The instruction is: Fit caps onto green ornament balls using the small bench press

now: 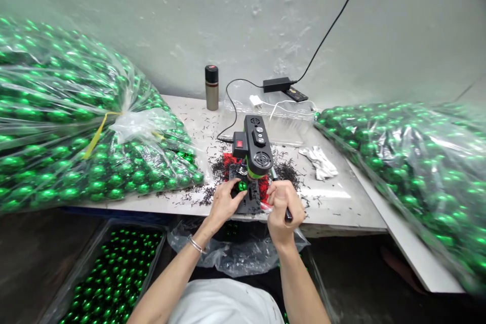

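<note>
On the white table stands a small black bench drill press (259, 144) with a red switch. My left hand (228, 199) pinches a shiny green ball (242, 186) between thumb and fingers, on the machine's black base (247, 206) beside the drill head. My right hand (284, 207) is wrapped round the black-ended lever (288, 215) at the machine's right side. Black shavings (286, 174) and red bits (262, 187) lie around the base. The tool tip itself is hidden under the head.
Large clear bags of green balls flank me, one left (94, 162) and one right (398, 152). Behind the machine are a bottle (211, 88), a power adapter (277, 84) and cables. White gloves (320, 163) lie to the right. Below the table edge sits a bin of green balls (117, 268).
</note>
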Tool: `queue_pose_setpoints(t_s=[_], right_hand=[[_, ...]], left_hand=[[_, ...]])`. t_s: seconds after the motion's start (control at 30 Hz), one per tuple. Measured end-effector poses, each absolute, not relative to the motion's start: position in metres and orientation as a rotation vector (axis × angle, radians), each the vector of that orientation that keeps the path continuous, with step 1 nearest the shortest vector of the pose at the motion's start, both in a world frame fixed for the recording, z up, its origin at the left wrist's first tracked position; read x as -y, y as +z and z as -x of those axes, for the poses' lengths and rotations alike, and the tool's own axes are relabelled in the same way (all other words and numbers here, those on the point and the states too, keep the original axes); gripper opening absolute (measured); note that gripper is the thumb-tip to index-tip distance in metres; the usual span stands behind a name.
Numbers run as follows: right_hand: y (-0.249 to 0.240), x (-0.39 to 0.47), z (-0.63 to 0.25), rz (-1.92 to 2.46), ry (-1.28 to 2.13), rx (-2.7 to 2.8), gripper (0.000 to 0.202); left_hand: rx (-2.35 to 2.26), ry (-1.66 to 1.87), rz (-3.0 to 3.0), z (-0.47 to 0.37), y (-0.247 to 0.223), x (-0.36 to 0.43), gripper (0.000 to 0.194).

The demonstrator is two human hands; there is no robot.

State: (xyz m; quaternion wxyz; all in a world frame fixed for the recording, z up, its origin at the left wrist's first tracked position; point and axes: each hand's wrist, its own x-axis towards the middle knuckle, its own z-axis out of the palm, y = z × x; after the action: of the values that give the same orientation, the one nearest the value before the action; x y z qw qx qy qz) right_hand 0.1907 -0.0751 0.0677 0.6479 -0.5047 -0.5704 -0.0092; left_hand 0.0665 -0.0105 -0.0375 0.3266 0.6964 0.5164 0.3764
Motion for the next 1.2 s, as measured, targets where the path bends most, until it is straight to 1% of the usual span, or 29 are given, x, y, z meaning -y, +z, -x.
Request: queue_pose_setpoints(t_s=[0.23, 0.57, 0.77, 0.93, 1.2], right_hand=[[0.060, 0.076, -0.193, 1.132, -0.035, 1.322, 0.034], [0.053, 0.077, -0.195, 1.100, -0.061, 1.368, 0.031], [0.017, 0.073, -0.202, 1.039, -0.150, 1.429, 0.027], [-0.016, 0.069, -0.204, 1.020, -0.236, 1.436, 0.028], [-0.026, 0.064, -0.204, 0.964, -0.217, 1.419, 0.032]], left_hand=[[-1.283, 1.072, -2.075, -0.069, -0.043, 0.017, 0.028], [-1.218, 1.038, -1.996, -0.071, -0.053, 0.009, 0.033], [-1.209, 1.029, -1.991, -0.069, -0.054, 0.010, 0.034], [-1.199, 1.049, -2.002, -0.069, -0.055, 0.010, 0.034], [-1.187, 1.079, -2.012, -0.070, -0.056, 0.010, 0.034]])
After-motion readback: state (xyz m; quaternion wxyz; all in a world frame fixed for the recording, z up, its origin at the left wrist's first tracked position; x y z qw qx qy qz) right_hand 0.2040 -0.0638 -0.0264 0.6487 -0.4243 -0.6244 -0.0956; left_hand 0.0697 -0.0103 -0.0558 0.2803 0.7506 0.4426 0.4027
